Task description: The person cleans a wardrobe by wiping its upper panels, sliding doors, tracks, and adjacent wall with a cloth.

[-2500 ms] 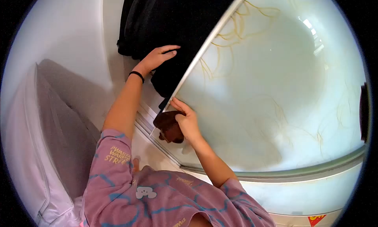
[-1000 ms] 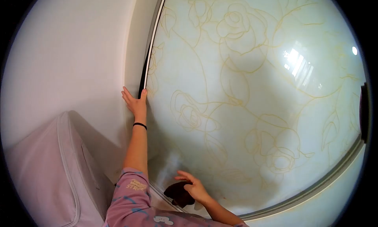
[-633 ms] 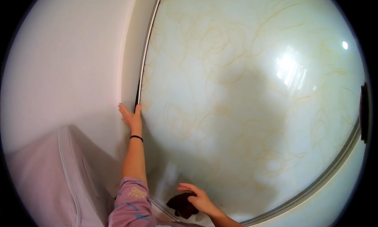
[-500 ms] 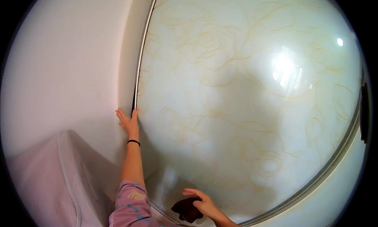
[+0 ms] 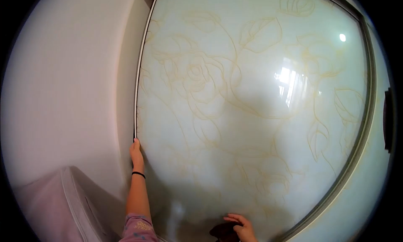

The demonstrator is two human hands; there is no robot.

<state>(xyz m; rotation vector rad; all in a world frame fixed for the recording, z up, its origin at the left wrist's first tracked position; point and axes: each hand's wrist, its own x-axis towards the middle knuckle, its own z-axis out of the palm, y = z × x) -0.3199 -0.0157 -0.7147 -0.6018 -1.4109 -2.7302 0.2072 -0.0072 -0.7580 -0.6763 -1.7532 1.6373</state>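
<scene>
A large pale sliding door panel [image 5: 252,133], glossy and drawn with golden rose outlines, fills most of the view. My left hand [image 5: 136,154], with a black band at the wrist, grips the panel's left edge; its fingers curl behind that edge and are partly hidden. Low in the view, my right hand [image 5: 243,228] is in front of the panel with its thumb and fingers around a dark brown cloth [image 5: 223,232]. The lower part of this cloth is cut off by the frame.
A white wall [image 5: 71,86] runs along the left. A pinkish fabric cover with a piped seam [image 5: 46,204] stands at the lower left. The grey door frame [image 5: 354,166] curves along the right, with a dark fitting [image 5: 388,120] beyond it.
The view has tilted up, showing more of the panel's top. My left hand has gone from spread fingers to closing round the panel's edge. My right hand and the cloth appear lower and further right.
</scene>
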